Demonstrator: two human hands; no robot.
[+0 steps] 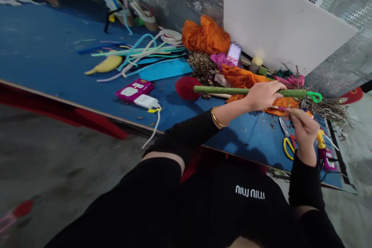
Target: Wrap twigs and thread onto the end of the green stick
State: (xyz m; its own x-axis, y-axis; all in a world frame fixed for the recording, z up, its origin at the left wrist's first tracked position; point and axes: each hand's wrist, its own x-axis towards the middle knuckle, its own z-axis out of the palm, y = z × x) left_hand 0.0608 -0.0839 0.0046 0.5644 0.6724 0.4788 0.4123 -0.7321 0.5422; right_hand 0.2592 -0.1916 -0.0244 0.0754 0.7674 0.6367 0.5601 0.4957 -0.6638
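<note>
My left hand is closed around a long green stick, which lies roughly level above the table. One end of the stick carries a red rounded head; a bright green loop sticks out of the other. Just below that looped end, my right hand is closed in a pinch. Something thin shows at its fingertips, too small to name. Crumpled orange cloth or paper lies behind and beneath the hands. Scissors with yellow and red handles rest close to my right hand.
A yellow-handled tool stands at the right by a purple pack. Another purple-and-white pack, colored strips and a yellow banana-shaped thing lie leftward on the blue table. Dry twigs lie right. A white board leans behind.
</note>
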